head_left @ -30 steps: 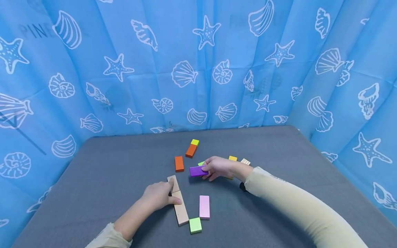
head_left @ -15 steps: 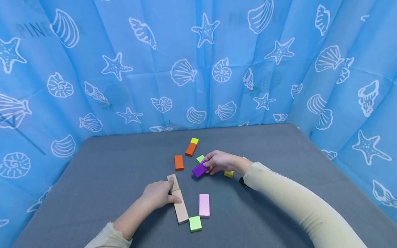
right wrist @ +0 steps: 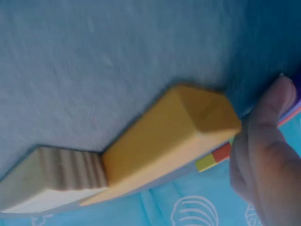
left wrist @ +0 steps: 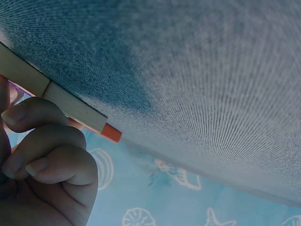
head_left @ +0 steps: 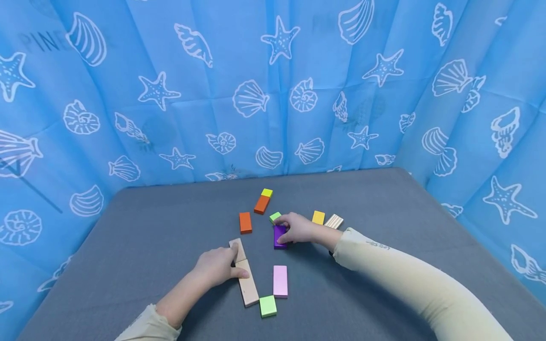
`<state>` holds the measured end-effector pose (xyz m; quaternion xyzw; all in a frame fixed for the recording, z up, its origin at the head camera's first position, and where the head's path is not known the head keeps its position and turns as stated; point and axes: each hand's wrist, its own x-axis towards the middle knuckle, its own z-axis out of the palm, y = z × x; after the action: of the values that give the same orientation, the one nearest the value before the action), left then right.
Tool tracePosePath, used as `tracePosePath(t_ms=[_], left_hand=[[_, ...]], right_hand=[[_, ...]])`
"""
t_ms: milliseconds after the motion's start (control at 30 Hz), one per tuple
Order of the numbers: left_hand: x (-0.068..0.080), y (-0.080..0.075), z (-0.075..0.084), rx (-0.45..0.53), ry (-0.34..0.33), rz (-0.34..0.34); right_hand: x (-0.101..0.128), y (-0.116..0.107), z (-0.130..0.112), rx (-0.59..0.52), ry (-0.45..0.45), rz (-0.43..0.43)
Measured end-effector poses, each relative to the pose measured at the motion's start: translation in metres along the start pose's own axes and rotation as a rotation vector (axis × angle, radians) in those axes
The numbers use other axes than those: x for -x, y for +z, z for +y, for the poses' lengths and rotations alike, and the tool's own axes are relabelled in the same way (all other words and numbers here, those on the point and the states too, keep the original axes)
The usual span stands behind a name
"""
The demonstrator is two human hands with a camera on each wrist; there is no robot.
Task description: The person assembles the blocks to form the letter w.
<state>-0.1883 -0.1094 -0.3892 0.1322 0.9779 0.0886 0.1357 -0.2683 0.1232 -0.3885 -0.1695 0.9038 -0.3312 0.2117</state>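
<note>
Your right hand [head_left: 300, 229] pinches the purple block [head_left: 279, 236] at its far end, fingers curled over it, and the block lies flat on the grey table [head_left: 149, 227], just beside the small green block [head_left: 275, 217] and near the orange block [head_left: 245, 222]. Your left hand [head_left: 217, 267] rests on the two wooden blocks [head_left: 244, 272], which lie end to end; its fingers touch their edge and look loosely bent rather than clamped. In the left wrist view the fingers [left wrist: 44, 141] curl beside the wood without closing round it.

The risks, as I judge them: the purple block sits close to the green one, so a sideways slide of your right hand could knock the green block out of place. Your wrist passes close to the yellow block [head_left: 318, 217] and the striped block [head_left: 334, 220] behind it, so a low sweep back could drag them. The wooden pair is only pressed, not gripped, so leaning on it could skew the joint and push the long piece toward the pink block [head_left: 280, 281] and the green square [head_left: 268, 306].
</note>
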Motion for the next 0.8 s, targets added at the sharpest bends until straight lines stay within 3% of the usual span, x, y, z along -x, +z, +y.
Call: tracePosePath(t_ms=[333, 800], left_hand=[[0.0003, -0.0002, 0.0005, 0.006, 0.010, 0.007], [0.0003, -0.0009, 0.0004, 0.000, 0.002, 0.006]], right_hand=[[0.0061, 0.0038, 0.0038, -0.095, 0.070, 0.029], [0.0082, 0.0040, 0.0055, -0.062, 0.009, -0.081]])
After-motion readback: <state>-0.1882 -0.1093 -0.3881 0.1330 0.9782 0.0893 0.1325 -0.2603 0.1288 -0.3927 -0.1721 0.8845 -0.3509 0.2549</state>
